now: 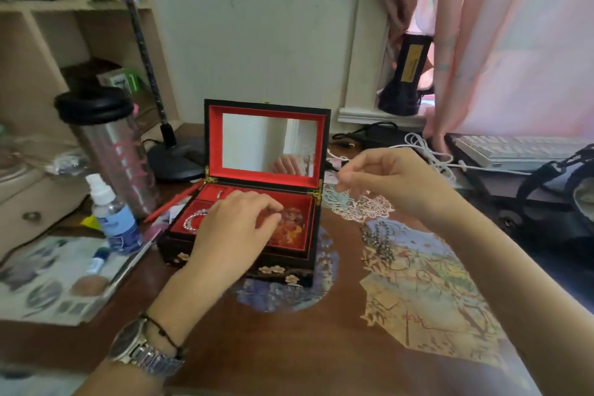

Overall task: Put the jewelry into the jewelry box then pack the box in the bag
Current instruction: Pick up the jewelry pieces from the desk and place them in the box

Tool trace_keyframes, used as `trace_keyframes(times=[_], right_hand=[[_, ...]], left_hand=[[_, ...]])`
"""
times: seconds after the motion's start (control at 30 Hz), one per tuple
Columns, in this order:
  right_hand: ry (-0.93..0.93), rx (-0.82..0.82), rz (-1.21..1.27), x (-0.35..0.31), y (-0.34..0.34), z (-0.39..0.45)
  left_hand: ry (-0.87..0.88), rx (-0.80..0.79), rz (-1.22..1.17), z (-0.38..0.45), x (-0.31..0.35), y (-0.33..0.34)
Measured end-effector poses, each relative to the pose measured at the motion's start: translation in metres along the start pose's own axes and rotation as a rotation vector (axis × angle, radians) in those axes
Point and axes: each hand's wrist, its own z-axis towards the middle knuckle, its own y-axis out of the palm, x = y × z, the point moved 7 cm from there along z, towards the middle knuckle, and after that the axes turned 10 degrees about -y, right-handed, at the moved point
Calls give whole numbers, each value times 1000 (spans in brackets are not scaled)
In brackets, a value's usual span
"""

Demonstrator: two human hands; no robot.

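Jewelry box (291, 267) open, L hand (236, 222) inside

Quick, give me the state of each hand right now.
Left hand: fingers bent down into the open jewelry box, on the amber-coloured jewelry; a grip cannot be told.
Right hand: fingertips pinched together above the table; what they hold cannot be told.

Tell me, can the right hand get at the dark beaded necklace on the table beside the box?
Probably yes. The dark beaded necklace lies uncovered on the table just below the right hand, with nothing between them.
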Motion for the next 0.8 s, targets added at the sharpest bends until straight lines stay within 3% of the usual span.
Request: trace_keyframes(times=[0.23,0.8], right_hand=[[-30,-78,14,-13,64,48],[-12,-177,30,0,157,116]], left_hand=[[-159,71,105,-1,-70,-31],[-144,19,149,15,-116,-21]])
